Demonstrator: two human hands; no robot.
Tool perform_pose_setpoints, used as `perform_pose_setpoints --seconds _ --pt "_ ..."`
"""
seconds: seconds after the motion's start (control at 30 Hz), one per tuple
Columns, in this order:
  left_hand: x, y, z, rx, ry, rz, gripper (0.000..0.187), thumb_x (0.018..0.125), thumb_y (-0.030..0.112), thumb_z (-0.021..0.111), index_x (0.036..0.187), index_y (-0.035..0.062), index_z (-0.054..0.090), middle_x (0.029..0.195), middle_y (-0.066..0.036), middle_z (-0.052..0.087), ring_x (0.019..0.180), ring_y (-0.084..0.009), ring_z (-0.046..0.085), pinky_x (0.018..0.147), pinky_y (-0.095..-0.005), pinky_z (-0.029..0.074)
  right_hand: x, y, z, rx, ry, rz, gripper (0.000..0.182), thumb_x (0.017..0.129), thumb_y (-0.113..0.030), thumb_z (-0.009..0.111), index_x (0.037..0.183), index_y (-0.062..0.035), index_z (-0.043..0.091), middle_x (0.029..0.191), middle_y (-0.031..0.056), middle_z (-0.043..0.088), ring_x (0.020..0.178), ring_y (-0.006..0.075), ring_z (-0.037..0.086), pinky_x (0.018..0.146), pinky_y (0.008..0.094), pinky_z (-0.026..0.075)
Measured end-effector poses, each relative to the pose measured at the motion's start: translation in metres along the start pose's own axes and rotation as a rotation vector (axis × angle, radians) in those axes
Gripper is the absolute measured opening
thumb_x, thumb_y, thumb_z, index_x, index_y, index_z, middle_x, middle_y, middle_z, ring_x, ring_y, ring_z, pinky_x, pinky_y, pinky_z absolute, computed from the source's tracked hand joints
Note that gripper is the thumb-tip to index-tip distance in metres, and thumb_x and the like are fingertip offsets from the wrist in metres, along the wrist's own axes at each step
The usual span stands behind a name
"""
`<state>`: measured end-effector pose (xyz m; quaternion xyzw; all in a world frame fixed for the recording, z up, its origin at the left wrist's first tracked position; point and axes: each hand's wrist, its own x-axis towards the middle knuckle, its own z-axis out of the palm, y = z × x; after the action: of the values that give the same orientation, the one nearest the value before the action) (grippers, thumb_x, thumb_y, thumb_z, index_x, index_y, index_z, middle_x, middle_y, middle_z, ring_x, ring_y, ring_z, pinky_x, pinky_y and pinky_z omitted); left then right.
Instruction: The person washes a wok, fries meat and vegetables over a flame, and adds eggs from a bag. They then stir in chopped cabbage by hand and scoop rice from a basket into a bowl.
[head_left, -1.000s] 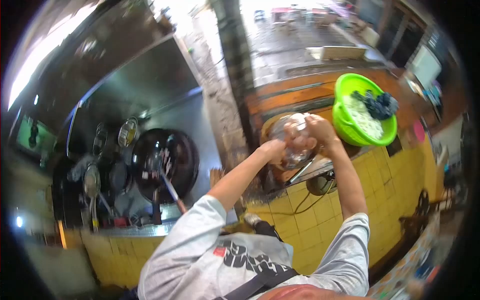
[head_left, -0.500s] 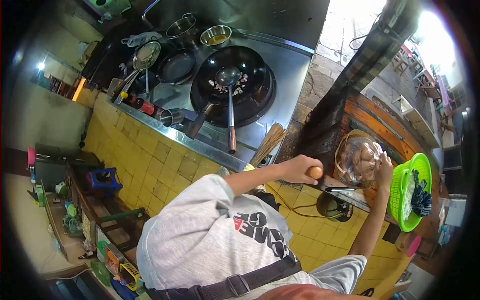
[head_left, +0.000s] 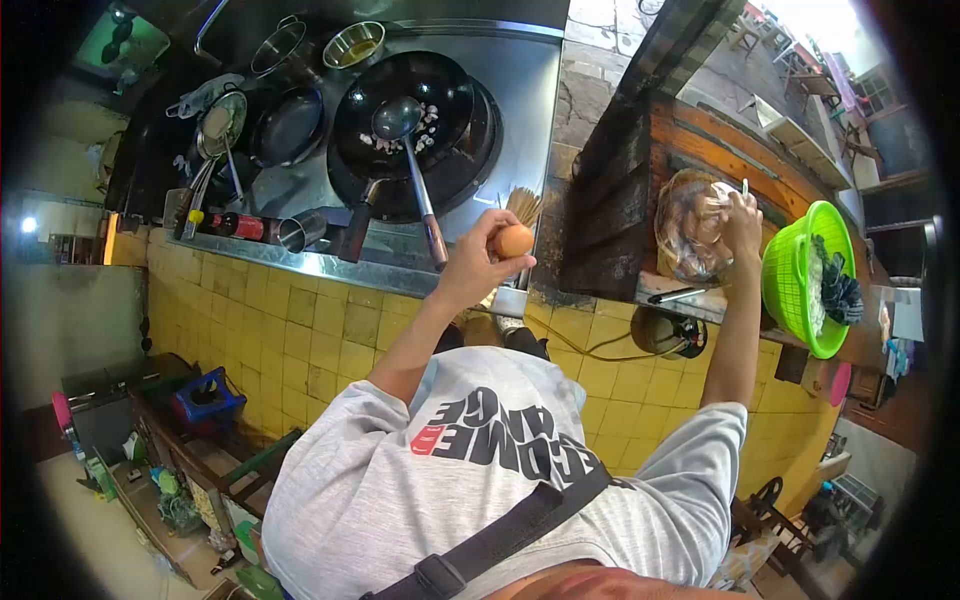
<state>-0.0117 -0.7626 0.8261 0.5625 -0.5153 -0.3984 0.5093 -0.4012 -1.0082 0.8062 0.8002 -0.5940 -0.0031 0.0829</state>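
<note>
My left hand (head_left: 470,268) is closed around a brown egg (head_left: 514,241) and holds it in the air by the stove's front right corner. Over on the right counter, the fingers of my right hand (head_left: 741,228) grip the gathered top of a clear plastic bag (head_left: 692,238) with brownish contents, probably eggs. The bag sits in a round woven basket (head_left: 664,215). On the stove, a black wok (head_left: 375,90) holds small pale chopped pieces. A ladle (head_left: 397,118) rests in it, its wooden handle reaching toward the front edge.
A green plastic basket (head_left: 786,265) with a dark cloth stands right of my right hand. A black-handled object (head_left: 677,295) lies at the counter edge. Left of the wok are a frying pan (head_left: 287,125), a metal bowl (head_left: 354,45), a metal cup (head_left: 297,233) and a bottle (head_left: 238,226).
My left hand has carried the egg leftward, away from the counter and toward the stove. My right hand stays on the plastic bag. The camera view has shifted.
</note>
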Motion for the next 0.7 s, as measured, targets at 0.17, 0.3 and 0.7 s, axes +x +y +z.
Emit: perform_pose_setpoints --seconds 0.17,0.3,0.7 --pt "-0.002 0.011 -0.008 -0.009 -0.026 -0.037 0.042 0.067 0.011 0.074 0.101 0.0022 0.051 0.091 -0.006 0.054 0.079 -0.0116 0.055 0.066 -0.0222 0.047 0.001 -0.015 -0.017 0.067 -0.099 0.231 0.049 0.076 -0.025 0.058 0.122 -0.0168 0.044 0.119 0.0140 0.046 0.103 0.0316 0.050 0.085 0.0412 0.044" --pt "-0.012 0.017 -0.006 -0.048 -0.029 -0.034 0.040 0.067 0.006 0.073 0.101 0.0013 0.052 0.097 -0.006 0.051 0.083 -0.0131 0.056 0.067 -0.0220 0.048 0.005 -0.014 -0.026 0.130 -0.223 0.282 0.051 0.076 -0.028 0.060 0.122 -0.0164 0.043 0.123 0.0171 0.043 0.108 0.0333 0.047 0.087 0.0421 0.042" --pt "-0.049 0.018 -0.021 0.151 -0.107 -0.141 0.038 0.067 0.006 0.073 0.101 0.0028 0.056 0.095 -0.005 0.054 0.083 -0.0129 0.055 0.070 -0.0219 0.048 -0.068 -0.166 -0.102 0.892 0.231 -0.244 0.028 0.076 -0.012 0.063 0.099 0.0023 0.056 0.091 0.0133 0.060 0.076 0.0226 0.060 0.069 0.0306 0.048"
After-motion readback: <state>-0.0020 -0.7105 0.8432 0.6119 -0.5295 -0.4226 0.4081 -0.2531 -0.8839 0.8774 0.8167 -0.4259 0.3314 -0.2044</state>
